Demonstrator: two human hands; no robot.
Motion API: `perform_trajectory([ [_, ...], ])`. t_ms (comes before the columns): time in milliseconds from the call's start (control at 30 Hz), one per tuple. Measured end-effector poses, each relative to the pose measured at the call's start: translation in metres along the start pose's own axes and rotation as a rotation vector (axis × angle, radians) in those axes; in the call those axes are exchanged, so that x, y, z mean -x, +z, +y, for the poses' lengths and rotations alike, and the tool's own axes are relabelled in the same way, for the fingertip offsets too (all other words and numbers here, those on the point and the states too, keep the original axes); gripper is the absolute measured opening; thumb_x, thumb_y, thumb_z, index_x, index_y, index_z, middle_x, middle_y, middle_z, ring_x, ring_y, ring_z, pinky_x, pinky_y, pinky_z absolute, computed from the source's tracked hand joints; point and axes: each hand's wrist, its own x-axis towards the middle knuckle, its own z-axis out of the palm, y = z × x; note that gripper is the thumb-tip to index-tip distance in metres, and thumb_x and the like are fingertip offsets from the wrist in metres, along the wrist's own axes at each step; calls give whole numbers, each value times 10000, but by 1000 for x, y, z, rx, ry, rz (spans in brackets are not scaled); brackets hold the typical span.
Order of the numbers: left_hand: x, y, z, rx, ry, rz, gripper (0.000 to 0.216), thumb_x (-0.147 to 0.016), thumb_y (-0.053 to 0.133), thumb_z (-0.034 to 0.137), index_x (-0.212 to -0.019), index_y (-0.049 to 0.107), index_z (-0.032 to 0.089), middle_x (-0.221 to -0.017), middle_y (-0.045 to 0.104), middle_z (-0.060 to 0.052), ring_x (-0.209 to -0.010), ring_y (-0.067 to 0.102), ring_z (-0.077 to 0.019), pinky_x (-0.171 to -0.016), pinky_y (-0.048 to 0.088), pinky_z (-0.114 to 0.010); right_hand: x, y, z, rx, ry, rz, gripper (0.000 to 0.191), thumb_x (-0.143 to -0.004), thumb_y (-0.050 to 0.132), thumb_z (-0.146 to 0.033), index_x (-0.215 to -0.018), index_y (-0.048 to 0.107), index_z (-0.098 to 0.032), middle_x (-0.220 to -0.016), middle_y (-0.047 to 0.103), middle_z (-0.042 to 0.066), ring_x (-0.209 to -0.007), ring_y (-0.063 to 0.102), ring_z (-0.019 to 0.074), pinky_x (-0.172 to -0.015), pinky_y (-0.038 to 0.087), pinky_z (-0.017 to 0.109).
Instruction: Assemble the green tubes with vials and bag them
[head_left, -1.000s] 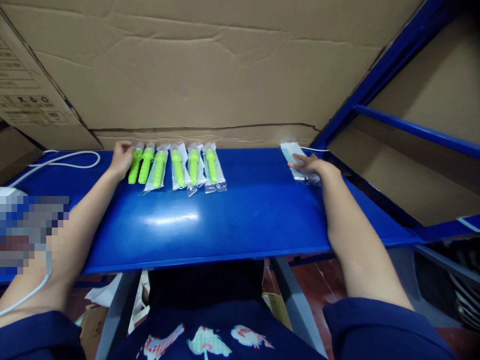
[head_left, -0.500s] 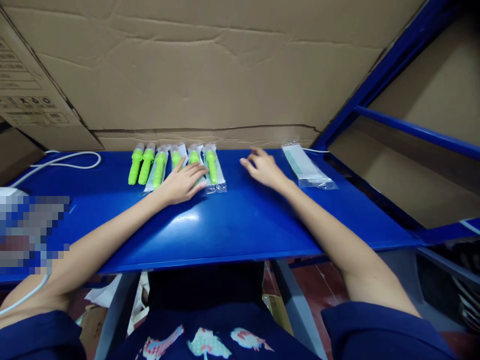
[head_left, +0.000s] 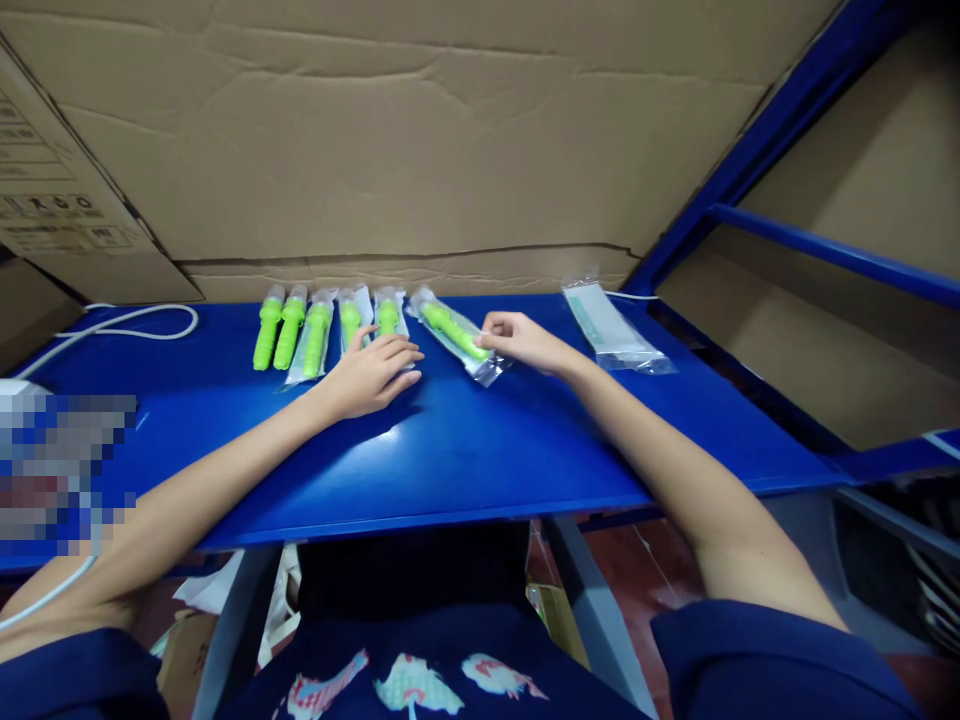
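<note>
My right hand (head_left: 519, 341) pinches the lower right end of a clear plastic bag (head_left: 489, 371) holding a lime-green ribbed tube (head_left: 452, 327) with a translucent cap. This bagged tube lies slanted on the blue table. Fingers stretched out, my left hand (head_left: 377, 372) rests over the lower parts of two more bagged green tubes (head_left: 388, 312), partly hiding them. To its left are another bagged tube (head_left: 317, 340) and two tubes (head_left: 289, 332) that seem to have no bag.
A flat packet of clear bags (head_left: 611, 325) lies on the blue table (head_left: 450, 480) at the right. Cardboard (head_left: 420, 150) walls the back. A white cable (head_left: 150, 325) loops at the left. A blue frame bar (head_left: 825, 260) runs along the right.
My right hand has closed on the rightmost bagged tube, whose near end has swung right. My left hand has shifted slightly, its fingers still stretched out.
</note>
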Motion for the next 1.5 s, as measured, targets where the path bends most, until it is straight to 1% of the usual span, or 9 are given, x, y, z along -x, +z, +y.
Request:
perform_trajectory([
  [133, -2, -9, -11, 66, -152, 102, 365, -1070, 374, 398, -1194, 657, 205, -1262, 733, -101, -1196, 658, -285, -1085, 370, -511, 6, -20, -8, -244, -21, 21, 462, -677, 882, -453, -756, 488, -224, -596, 489, -66, -523, 395, 80, -494, 277, 222],
  [333, -3, -14, -33, 29, -381, 317, 266, -961, 580, 434, -1055, 611, 187, -1037, 715, -93, -957, 667, -260, -918, 438, -424, 13, -19, -19, -313, -91, -124, 537, -690, 899, -511, -749, 456, -214, -618, 517, -64, -525, 392, 57, -487, 247, 206],
  [500, 1, -22, -45, -143, -360, 262, 326, -917, 657, 516, -990, 643, 198, -1050, 720, -100, -1032, 663, -319, -986, 392, -481, 17, -6, -24, -267, -114, -253, 524, -760, 846, -555, -751, 451, -211, -567, 483, -82, -488, 342, 48, -467, 200, 208],
  [667, 3, -22, -52, -186, -330, 196, 336, -924, 615, 536, -892, 684, 208, -1026, 748, -93, -1011, 671, -324, -1012, 367, -515, 18, 1, -24, -288, -126, -272, 510, -744, 862, -514, -762, 451, -212, -565, 473, -93, -481, 328, 44, -467, 185, 210],
  [933, 0, -21, -51, -184, -309, 182, 250, -936, 501, 343, -905, 717, 219, -1014, 759, -82, -1039, 676, -318, -1039, 341, -536, 18, 4, -25, -278, -133, -272, 518, -729, 880, -515, -753, 468, -202, -608, 527, -71, -525, 381, 50, -499, 222, 208],
  [1233, 6, -30, -78, -128, -622, 207, 202, -903, 502, 311, -845, 658, 198, -989, 735, -77, -1000, 671, -312, -1025, 365, -517, 15, 6, -24, -244, -148, -296, 585, -681, 895, -605, -758, 479, -201, -665, 558, -49, -591, 442, 75, -543, 283, 213],
  [1300, 8, -29, -81, -105, -658, 212, 174, -887, 535, 322, -895, 654, 195, -999, 725, -78, -1031, 664, -322, -1041, 362, -516, 15, 4, -23, -254, -162, -286, 591, -685, 892, -614, -759, 475, -201, -663, 552, -53, -587, 438, 72, -545, 282, 211],
  [1433, 9, -27, -83, -33, -569, 283, 343, -855, 624, 397, -1124, 649, 186, -1155, 701, -116, -1108, 645, -334, -1057, 371, -515, 15, 2, -20, -239, -168, -294, 593, -698, 883, -628, -763, 475, -202, -645, 536, -60, -570, 415, 67, -539, 270, 211],
  [1500, 9, -26, -86, 37, -491, 279, 346, -877, 609, 448, -1102, 683, 195, -1186, 699, -119, -1140, 638, -332, -1072, 368, -530, 14, 1, -19, -240, -168, -291, 601, -694, 880, -639, -763, 471, -204, -654, 541, -55, -579, 426, 71, -538, 272, 212],
])
